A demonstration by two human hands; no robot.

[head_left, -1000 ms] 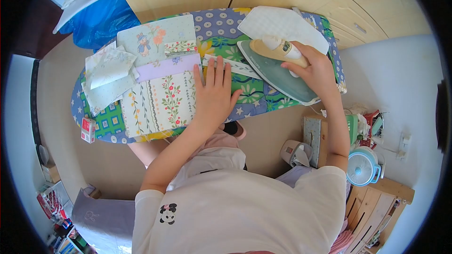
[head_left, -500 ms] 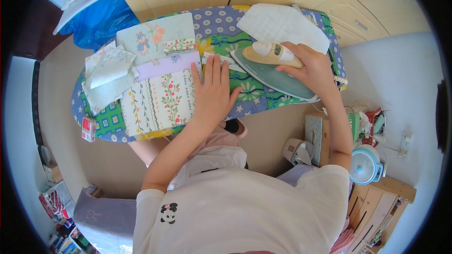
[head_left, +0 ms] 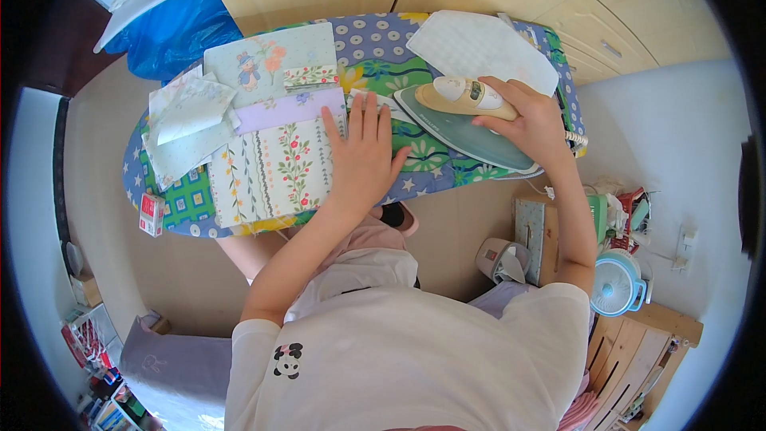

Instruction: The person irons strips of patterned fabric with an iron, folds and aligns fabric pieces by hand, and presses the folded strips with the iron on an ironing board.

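Note:
My right hand (head_left: 531, 124) is wrapped round the handle of a green and cream iron (head_left: 459, 128), whose tip points up and left on a patterned ironing board (head_left: 423, 183). Under the tip lies part of a narrow white strip (head_left: 387, 102). My left hand (head_left: 363, 144) rests flat with its fingers spread, its fingertips at the strip's left part. Beside it are a floral cloth (head_left: 271, 172), a lilac band (head_left: 275, 112), a small folded floral piece (head_left: 311, 76) and a pale cloth with a rabbit print (head_left: 231, 64).
Crumpled pale cloths (head_left: 187, 124) and a small red-white box (head_left: 152, 214) are at the board's left. A white quilted pad (head_left: 483, 46) lies at its back right. A blue fan (head_left: 617, 283) and a bin (head_left: 503, 261) stand at the lower right.
The iron has moved left along the strip in my right hand and covers more of it. My left hand has stayed nearly in place, spread beside the floral cloth.

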